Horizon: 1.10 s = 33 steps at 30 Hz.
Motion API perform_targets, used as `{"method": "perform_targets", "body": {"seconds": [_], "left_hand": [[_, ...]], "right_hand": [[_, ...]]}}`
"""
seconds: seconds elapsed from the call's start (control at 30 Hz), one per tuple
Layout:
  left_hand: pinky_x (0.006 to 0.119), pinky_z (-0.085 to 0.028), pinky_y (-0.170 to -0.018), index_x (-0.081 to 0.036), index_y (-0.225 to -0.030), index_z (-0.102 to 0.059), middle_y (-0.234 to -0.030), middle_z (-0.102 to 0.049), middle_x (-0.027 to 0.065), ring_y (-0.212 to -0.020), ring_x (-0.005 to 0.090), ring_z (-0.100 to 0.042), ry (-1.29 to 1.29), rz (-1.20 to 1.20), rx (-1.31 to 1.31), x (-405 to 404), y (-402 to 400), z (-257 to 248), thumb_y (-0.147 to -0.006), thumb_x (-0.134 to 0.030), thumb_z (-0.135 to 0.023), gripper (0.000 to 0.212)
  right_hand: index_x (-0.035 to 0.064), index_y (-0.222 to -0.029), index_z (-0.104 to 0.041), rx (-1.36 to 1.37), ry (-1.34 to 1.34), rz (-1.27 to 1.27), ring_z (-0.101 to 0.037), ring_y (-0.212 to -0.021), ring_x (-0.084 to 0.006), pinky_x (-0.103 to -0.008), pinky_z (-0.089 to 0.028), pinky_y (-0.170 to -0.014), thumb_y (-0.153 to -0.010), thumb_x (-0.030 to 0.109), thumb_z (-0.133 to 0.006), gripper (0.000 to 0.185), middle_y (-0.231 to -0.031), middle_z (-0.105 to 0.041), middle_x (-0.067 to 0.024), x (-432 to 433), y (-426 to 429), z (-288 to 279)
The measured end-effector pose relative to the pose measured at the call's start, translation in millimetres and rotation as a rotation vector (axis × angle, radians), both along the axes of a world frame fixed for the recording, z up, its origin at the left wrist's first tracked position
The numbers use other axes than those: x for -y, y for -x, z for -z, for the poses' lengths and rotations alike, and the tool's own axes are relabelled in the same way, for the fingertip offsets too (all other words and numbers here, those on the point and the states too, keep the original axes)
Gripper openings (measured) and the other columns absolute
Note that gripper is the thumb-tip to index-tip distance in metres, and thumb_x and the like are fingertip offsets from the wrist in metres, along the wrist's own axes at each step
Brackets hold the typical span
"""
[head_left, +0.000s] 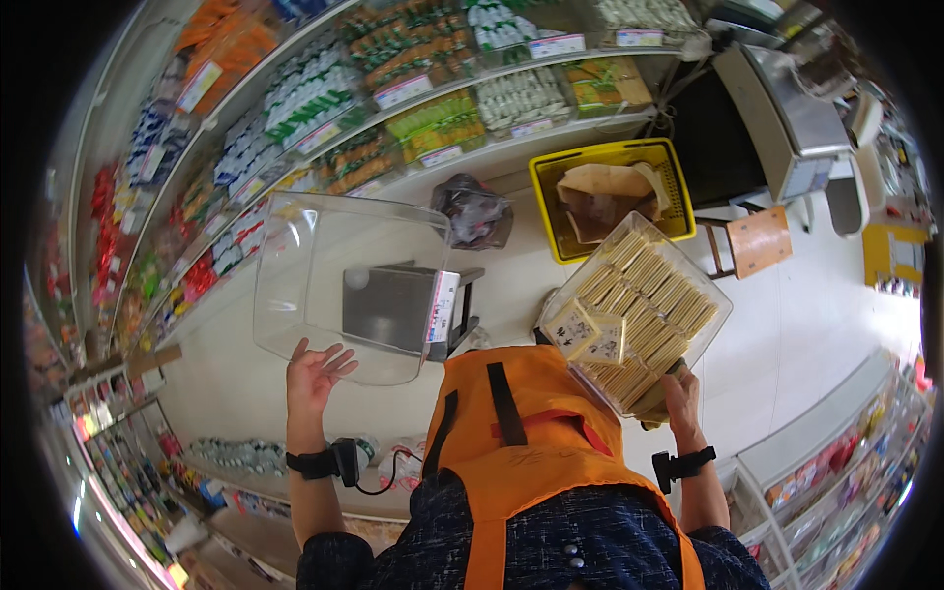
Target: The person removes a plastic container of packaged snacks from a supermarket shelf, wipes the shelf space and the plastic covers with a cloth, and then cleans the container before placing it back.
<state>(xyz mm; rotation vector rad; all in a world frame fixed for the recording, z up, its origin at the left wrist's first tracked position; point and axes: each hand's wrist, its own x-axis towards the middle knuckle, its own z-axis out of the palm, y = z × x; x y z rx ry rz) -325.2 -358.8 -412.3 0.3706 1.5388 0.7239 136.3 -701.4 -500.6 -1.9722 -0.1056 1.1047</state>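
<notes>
My left hand (317, 369), palm up with fingers apart, is at the near edge of an empty clear plastic bin (291, 284); whether the fingertips touch it cannot be told. A price label (442, 306) is on the bin's right side. Through the bin shows a dark stool (383, 310). In my right hand (682, 398) is the near right corner of a second clear plastic bin (714, 333), filled with rows of thin wrapped packets (641, 287). Two packets (590, 335) lie flat on top, bearing writing. Something brown, perhaps cloth, is bunched beside my right hand.
A yellow basket (542, 203) with a brown paper bag (608, 188) stands on the floor beyond the filled bin. To its left sits a dark plastic bag (472, 214). Stocked snack shelves (509, 136) curve along the far side. A wooden stool (759, 240) stands right.
</notes>
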Motion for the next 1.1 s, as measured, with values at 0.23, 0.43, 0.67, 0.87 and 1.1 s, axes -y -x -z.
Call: {"method": "perform_targets", "body": {"seconds": [0.23, 0.43, 0.67, 0.87, 1.1], "left_hand": [[0.065, -0.045, -0.094, -0.006, -0.146, 0.013, -0.124, -0.041, 0.0364, -0.110, 0.0548, -0.051, -0.108, -0.216, 0.104, 51, 76, -5, -0.079, 0.003, -0.050, 0.092], [0.063, -0.045, -0.095, -0.004, -0.145, 0.002, -0.126, -0.042, 0.0356, -0.112, 0.0541, -0.050, -0.182, -0.320, 0.231, 113, 106, -36, -0.091, -0.013, -0.050, 0.076], [0.056, -0.047, -0.094, -0.012, -0.138, -0.035, -0.126, -0.048, 0.0342, -0.116, 0.0499, -0.051, -0.170, -0.527, 0.055, 198, 148, -67, -0.094, -0.011, -0.042, 0.044], [0.059, -0.054, -0.083, -0.009, -0.149, -0.003, -0.123, -0.050, 0.0352, -0.109, 0.0513, -0.055, -0.227, -0.621, -0.141, 233, 158, -78, -0.094, -0.008, -0.040, 0.066], [0.058, -0.055, -0.082, -0.007, -0.149, -0.003, -0.120, -0.052, 0.0348, -0.107, 0.0494, -0.057, -0.237, -0.659, -0.167, 235, 173, -62, -0.089, -0.007, -0.045, 0.073]], "right_hand": [[-0.0051, -0.100, -0.062, 0.156, 0.041, -0.332, -0.060, -0.081, -0.0191, -0.0345, -0.048, -0.074, -0.078, 0.011, -0.053, 0.028, -0.085, -0.067, -0.0164, -67, -2, 36], [-0.0038, -0.102, -0.063, 0.230, -0.134, -0.680, -0.056, -0.075, -0.0136, -0.0336, -0.047, -0.065, -0.081, 0.010, -0.053, 0.027, -0.081, -0.065, -0.0094, -161, 73, 74], [-0.0013, -0.101, -0.061, 0.180, -0.046, -1.008, -0.062, -0.082, -0.0371, -0.0467, -0.047, -0.070, -0.080, 0.019, -0.056, 0.030, -0.089, -0.064, -0.0233, -257, 202, 140], [-0.0036, -0.090, -0.055, 0.161, 0.018, -1.018, -0.057, -0.083, -0.0376, -0.0494, -0.044, -0.074, -0.082, 0.024, -0.056, 0.028, -0.086, -0.059, -0.0211, -285, 299, 216], [0.0018, -0.104, -0.058, -0.267, 0.114, -0.963, -0.059, -0.087, -0.0252, -0.0450, -0.048, -0.074, -0.088, 0.021, -0.064, 0.026, -0.100, -0.060, -0.0098, -293, 327, 222]]}}
